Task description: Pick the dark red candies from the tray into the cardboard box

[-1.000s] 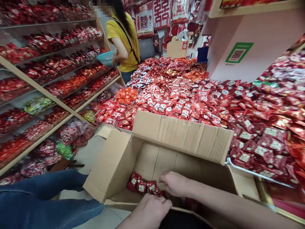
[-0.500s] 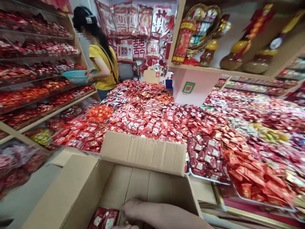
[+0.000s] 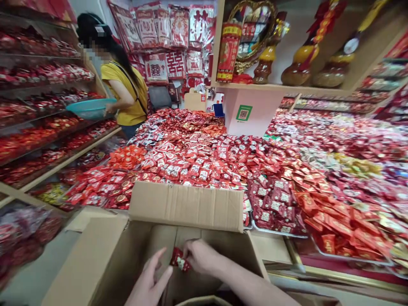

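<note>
Right hand [image 3: 202,257] bunched, fingertips gripping a small glossy dark-red packet with pale print [image 3: 180,260]; could be two, can't tell. Packet sits inside the brown corrugated cardboard box [image 3: 226,240], near its middle. Left hand [image 3: 151,280] just beside it, thumb and fingers spread wide, nothing in it that I can see.

Changed: a second ago a row of packets lay at the box's near side, both hands on or by it. Now a packet's in the right grip and the left looks free. Rest of that row: can't see it.

In the way: tan far flap [image 3: 188,206] upright between hands and the red packet heaps [image 3: 197,163] beyond the box. Metal-rimmed tray of dark-red packets [image 3: 276,204] right of the box. Co-worker in a yellow top [image 3: 126,100] with a turquoise plastic basin [image 3: 91,109], beyond it and left, well apart.
</note>
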Action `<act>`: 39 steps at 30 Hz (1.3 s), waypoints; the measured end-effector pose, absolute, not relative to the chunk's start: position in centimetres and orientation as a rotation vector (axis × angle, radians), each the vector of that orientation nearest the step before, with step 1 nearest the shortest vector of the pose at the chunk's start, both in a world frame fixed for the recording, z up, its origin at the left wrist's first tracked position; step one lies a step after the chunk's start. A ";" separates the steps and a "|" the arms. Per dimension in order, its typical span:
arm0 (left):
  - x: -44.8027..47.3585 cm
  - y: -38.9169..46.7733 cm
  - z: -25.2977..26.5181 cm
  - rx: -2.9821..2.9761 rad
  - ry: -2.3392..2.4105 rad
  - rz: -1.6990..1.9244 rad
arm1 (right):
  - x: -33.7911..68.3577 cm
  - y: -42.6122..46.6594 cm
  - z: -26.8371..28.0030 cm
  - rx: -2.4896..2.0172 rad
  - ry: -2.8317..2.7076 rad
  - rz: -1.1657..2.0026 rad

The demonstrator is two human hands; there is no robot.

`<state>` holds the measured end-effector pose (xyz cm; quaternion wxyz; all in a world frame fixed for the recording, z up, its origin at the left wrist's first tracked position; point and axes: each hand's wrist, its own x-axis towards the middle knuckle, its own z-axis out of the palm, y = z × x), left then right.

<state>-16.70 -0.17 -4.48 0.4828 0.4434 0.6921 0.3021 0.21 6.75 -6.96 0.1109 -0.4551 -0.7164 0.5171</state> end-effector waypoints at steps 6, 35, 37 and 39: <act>-14.4 0.4 -1.4 0.570 1.216 0.994 | 2.3 4.8 -3.5 -0.992 -1.570 1.711; -10.6 2.1 -0.7 0.906 1.312 0.950 | 4.9 2.6 -3.1 -0.995 -1.030 1.669; -10.6 2.3 -0.7 0.840 1.288 0.919 | 5.1 2.6 -3.5 -0.962 -1.017 1.614; -10.2 2.5 -0.7 0.729 1.228 0.907 | 5.3 2.5 -3.9 -0.899 -0.992 1.575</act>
